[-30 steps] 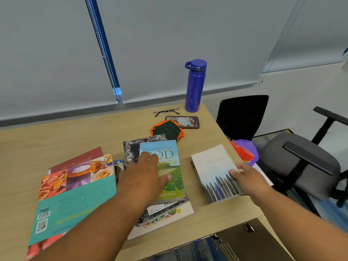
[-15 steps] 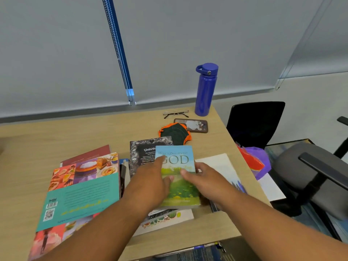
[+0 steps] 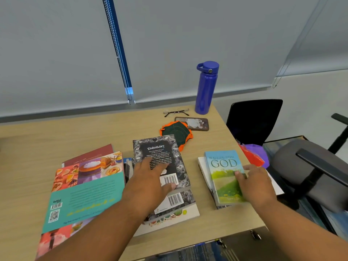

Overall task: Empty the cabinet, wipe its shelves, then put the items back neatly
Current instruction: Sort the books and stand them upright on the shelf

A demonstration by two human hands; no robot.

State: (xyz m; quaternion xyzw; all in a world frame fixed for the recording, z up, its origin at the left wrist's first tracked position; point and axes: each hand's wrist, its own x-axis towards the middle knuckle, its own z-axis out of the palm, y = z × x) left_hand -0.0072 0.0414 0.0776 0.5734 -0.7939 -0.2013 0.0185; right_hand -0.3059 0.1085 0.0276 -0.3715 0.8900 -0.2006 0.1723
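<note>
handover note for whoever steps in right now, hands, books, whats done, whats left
Hands: left hand lies flat on the black book topping the centre stack; right hand rests on the green book, which lies on a white book near the right edge of the desk.
A teal cookbook tops the pile at left.
Done: books are out on the desk.
Left: shelves are not in view, so wiping cannot be confirmed; then put the books back neatly.
</note>
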